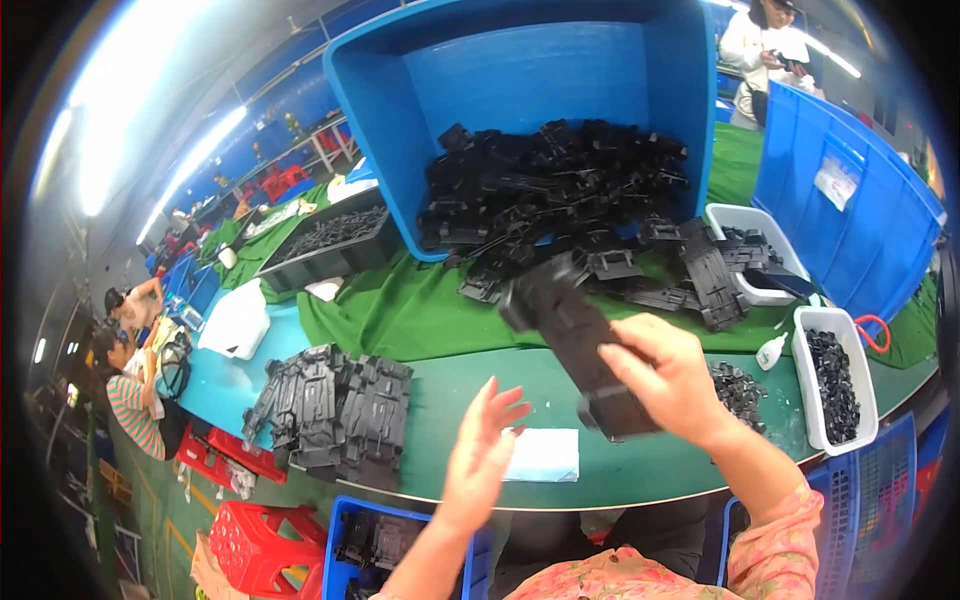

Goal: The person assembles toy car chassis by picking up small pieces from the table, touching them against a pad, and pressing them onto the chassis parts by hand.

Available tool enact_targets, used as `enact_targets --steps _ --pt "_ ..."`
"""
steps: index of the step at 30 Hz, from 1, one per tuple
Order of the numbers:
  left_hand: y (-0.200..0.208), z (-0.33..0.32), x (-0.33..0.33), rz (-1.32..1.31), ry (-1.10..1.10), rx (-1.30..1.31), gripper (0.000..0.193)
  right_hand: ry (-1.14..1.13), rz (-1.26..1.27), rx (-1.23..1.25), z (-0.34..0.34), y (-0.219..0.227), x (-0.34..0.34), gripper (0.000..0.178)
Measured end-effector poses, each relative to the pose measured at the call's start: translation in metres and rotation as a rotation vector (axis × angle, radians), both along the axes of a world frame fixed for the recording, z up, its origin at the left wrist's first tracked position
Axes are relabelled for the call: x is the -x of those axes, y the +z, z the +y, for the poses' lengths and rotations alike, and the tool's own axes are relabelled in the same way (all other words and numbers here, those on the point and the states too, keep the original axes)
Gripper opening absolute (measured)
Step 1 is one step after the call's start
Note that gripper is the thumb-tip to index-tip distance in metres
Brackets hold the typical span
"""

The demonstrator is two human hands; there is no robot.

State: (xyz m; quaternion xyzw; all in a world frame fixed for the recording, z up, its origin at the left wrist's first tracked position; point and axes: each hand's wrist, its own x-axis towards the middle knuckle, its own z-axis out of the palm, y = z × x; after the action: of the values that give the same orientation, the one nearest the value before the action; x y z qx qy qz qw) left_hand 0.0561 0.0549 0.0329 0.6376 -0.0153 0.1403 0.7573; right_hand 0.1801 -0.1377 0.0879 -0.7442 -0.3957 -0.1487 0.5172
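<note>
- The green table [445, 430] is spreading below the fingers of both hands.
- The blue bin [535, 65] is standing beyond the fingers, with its open side facing them, and black parts are lying in it.
- The stack of black parts [335, 410] is resting to the left of the left fingers, well apart.
- The held black part [575, 345] is lying just left of the right fingers; its long axis is slanting from far left to near right, and its far end is looking blurred.
- The right hand [668, 375] is gripping this part by its right edge, the thumb resting on the face, so it is the nearer hand.
- The left hand [478, 460] is holding nothing; its fingers are spreading wide, left of the part, apart from it.
- The pale blue sheet [547, 456] is lying just right of the left fingers.
</note>
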Motion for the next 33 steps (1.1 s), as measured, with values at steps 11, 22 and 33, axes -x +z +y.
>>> enact_targets --steps 11,22,33 --pt "-0.002 -0.036 0.0 0.167 -0.126 0.692 0.079 0.363 0.037 -0.011 -0.001 -0.006 0.046 0.023" --pt "-0.013 -0.028 0.03 0.178 -0.344 1.111 0.088 -0.109 0.447 0.243 -0.106 -0.052 0.051 0.01" --pt "-0.023 -0.031 0.046 0.274 -0.171 1.097 0.071 -0.108 0.159 0.389 -0.076 -0.077 0.028 0.015"
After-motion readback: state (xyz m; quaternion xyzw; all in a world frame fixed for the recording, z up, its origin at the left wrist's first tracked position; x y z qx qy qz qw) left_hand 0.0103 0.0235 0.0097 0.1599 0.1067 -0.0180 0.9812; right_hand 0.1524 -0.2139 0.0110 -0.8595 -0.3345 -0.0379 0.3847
